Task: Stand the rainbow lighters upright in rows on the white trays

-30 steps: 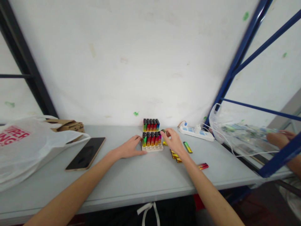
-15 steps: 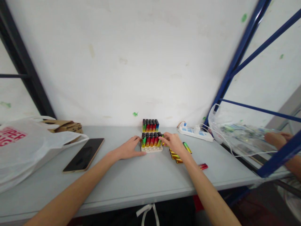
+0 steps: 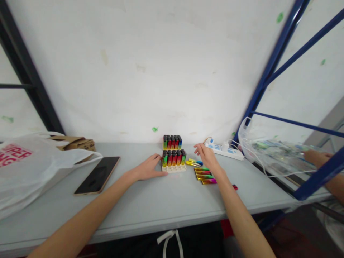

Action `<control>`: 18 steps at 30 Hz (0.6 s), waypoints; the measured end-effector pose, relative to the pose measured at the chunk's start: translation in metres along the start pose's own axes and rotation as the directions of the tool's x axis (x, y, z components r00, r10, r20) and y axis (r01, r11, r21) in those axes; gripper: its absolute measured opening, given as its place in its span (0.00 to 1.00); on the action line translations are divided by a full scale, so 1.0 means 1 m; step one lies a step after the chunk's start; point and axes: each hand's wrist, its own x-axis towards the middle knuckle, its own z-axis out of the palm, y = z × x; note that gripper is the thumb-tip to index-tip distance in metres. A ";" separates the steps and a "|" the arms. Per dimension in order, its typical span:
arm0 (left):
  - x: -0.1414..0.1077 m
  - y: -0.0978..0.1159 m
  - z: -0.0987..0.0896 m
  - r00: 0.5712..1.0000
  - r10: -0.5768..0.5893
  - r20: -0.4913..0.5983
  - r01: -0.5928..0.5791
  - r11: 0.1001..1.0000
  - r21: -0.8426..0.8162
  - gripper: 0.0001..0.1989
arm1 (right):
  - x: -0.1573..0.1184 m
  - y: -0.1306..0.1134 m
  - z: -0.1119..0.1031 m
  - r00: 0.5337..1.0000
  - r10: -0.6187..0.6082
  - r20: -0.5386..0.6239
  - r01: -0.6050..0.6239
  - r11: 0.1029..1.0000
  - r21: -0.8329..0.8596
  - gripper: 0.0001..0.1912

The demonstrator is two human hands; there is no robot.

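Observation:
Upright colourful lighters (image 3: 174,158) with black tops stand in rows in a white tray (image 3: 174,168), whose front holes show. Behind it is a second upright group of lighters (image 3: 172,142). My left hand (image 3: 149,167) rests on the table at the tray's left side, thumb at its front left corner, fingers apart and holding nothing. My right hand (image 3: 205,154) is raised to the right of the tray, above several loose lighters; its fingers are slightly bent and no object shows in them. Loose lighters lie flat below it, some yellow and blue (image 3: 194,162), others gold with mixed colours (image 3: 205,176).
A black phone (image 3: 98,175) and a white plastic bag (image 3: 40,168) lie on the left, with brown cardboard (image 3: 80,143) behind. A white power strip (image 3: 228,152) sits back right. Beyond the blue rack frame (image 3: 258,96), another person's hand (image 3: 315,157) shows.
My right hand has let go of a lighter at the tray's right side and moved right, over the loose lighters. My left hand stays at the tray.

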 end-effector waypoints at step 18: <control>0.000 0.003 -0.003 1.000 0.006 0.006 -0.006 0.999 0.033 0.33 | 0.007 0.001 0.008 0.962 0.154 -0.228 -0.082 0.951 0.297 0.20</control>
